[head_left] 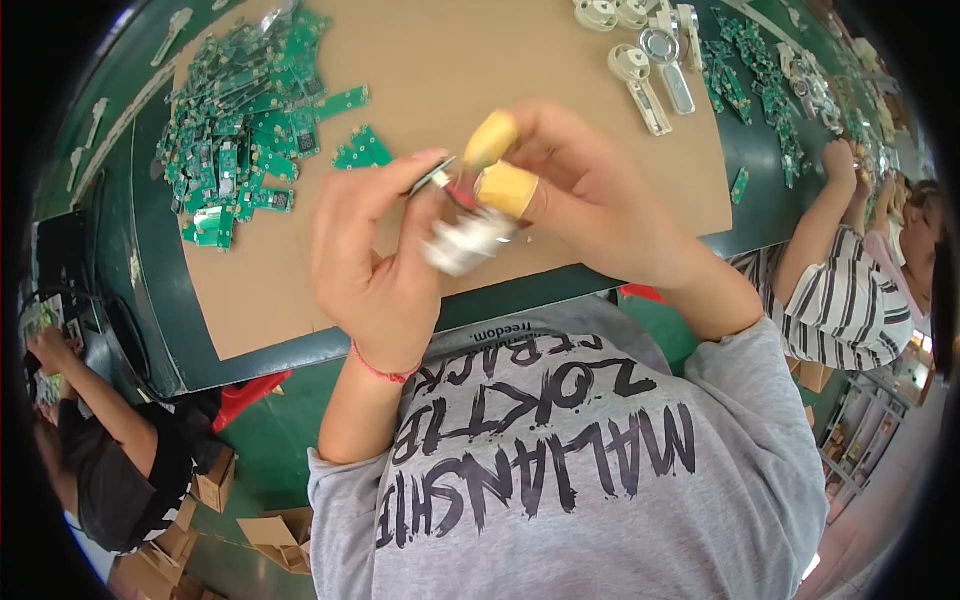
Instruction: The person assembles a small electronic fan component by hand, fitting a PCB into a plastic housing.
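Observation:
My left hand (375, 240) pinches a small circuit board (432, 177) edge-on between thumb and index finger. Short red wire (461, 194) shows between the board and my right hand (585, 190). Yellow covers wrap the thumb and index finger of that hand, which are bent close together by the wire; what lies between them is hidden. Just below the fingertips is a silver-white, rounded part (466, 243), smeared by motion. Which hand carries its weight is unclear.
A heap of green circuit boards (250, 120) covers the left of the cardboard sheet (420, 60). White handheld housings (640, 85) lie at the far right, with more boards (765, 85) beyond them. Co-workers sit at left and right; boxes (280, 535) stand on the floor.

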Action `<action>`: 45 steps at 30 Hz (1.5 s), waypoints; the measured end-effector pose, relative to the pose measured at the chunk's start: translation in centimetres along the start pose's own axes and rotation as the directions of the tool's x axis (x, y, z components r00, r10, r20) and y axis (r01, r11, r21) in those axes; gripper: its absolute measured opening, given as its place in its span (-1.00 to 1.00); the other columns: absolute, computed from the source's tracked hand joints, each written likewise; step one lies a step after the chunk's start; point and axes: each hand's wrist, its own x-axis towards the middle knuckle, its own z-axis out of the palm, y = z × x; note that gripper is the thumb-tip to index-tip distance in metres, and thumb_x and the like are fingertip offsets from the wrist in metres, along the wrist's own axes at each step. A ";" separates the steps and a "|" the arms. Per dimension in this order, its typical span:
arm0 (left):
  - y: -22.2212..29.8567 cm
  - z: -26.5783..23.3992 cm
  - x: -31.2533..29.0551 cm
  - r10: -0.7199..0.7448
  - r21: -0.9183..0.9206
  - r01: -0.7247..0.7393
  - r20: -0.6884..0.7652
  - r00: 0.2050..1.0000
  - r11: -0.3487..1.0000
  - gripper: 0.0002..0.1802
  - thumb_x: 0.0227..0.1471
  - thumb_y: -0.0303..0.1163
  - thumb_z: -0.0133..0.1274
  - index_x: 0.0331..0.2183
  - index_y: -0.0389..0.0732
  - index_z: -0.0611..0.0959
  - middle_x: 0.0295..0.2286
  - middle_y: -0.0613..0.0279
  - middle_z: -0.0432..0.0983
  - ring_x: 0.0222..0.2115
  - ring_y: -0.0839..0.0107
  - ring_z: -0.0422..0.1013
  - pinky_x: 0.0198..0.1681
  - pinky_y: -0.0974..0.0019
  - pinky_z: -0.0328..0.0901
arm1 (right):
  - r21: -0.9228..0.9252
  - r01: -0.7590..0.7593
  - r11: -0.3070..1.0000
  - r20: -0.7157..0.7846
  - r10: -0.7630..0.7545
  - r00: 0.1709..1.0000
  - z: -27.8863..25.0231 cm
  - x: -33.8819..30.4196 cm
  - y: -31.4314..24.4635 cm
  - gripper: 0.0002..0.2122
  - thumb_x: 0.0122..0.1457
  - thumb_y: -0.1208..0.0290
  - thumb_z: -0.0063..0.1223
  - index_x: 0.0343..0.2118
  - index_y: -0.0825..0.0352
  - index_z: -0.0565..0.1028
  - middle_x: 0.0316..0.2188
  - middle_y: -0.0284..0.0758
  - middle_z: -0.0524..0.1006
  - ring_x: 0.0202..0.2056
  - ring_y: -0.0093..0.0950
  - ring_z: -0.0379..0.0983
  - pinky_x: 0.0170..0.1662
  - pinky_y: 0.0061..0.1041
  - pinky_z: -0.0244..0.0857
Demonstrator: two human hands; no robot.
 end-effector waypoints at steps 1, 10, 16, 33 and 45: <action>0.3 0.2 -0.2 -0.106 -0.086 0.103 -0.029 0.994 0.991 -0.63 -0.26 -0.66 0.12 -0.28 -0.25 0.52 -0.44 0.28 0.51 -0.43 0.42 0.37 -0.33 0.42 0.21 | -0.004 0.004 1.000 0.004 -0.004 1.000 -0.4 0.4 0.2 -0.92 0.07 0.53 -0.05 -0.36 0.38 0.39 -0.40 -0.39 0.44 -0.37 -0.61 0.38 -0.29 -0.58 0.27; 1.1 0.1 0.3 -0.161 0.110 0.153 0.071 0.984 0.982 -0.44 -0.11 -0.50 0.12 -0.05 -0.27 0.30 -0.44 0.19 0.47 -0.46 0.52 0.38 -0.28 0.46 0.24 | -0.630 0.604 0.488 0.187 -0.660 0.728 -2.2 1.9 1.0 -0.85 -0.17 0.70 0.00 -0.48 0.35 0.43 -0.46 -0.37 0.41 -0.41 -0.39 0.34 -0.37 -0.50 0.23; 0.3 -0.4 -1.5 -0.225 -0.386 0.857 0.919 0.325 -0.340 -0.49 0.18 -0.06 -0.38 -0.09 -0.32 0.31 -0.38 0.08 0.48 -0.51 0.35 0.46 -0.55 0.43 0.38 | -0.630 0.749 0.204 0.425 -0.717 0.553 -2.7 2.2 0.4 -0.86 -0.23 0.45 0.10 -0.54 0.27 0.41 -0.49 -0.44 0.41 -0.43 -0.48 0.34 -0.36 -0.45 0.18; 1.0 1.2 -0.4 -0.511 -0.693 0.624 0.413 0.753 0.360 -0.44 -0.01 -0.71 -0.18 0.07 -0.29 0.18 -0.10 0.06 0.33 -0.22 0.33 0.41 -0.18 0.35 0.37 | -0.402 -0.312 0.861 0.423 0.477 0.770 -4.0 0.2 -1.8 -0.84 0.15 0.41 -0.06 -0.32 0.41 0.40 -0.38 -0.47 0.43 -0.32 -0.74 0.29 -0.32 -0.66 0.21; 1.4 0.8 -0.2 -0.496 -0.647 0.575 0.331 0.803 0.500 -0.46 0.01 -0.62 -0.07 0.06 -0.29 0.25 -0.13 0.13 0.37 -0.29 0.51 0.40 -0.32 0.49 0.40 | -0.570 0.206 0.796 0.077 -0.198 0.977 -1.5 -1.2 0.8 -0.93 0.03 0.59 -0.05 -0.40 0.40 0.38 -0.48 -0.30 0.41 -0.48 -0.52 0.37 -0.40 -0.57 0.26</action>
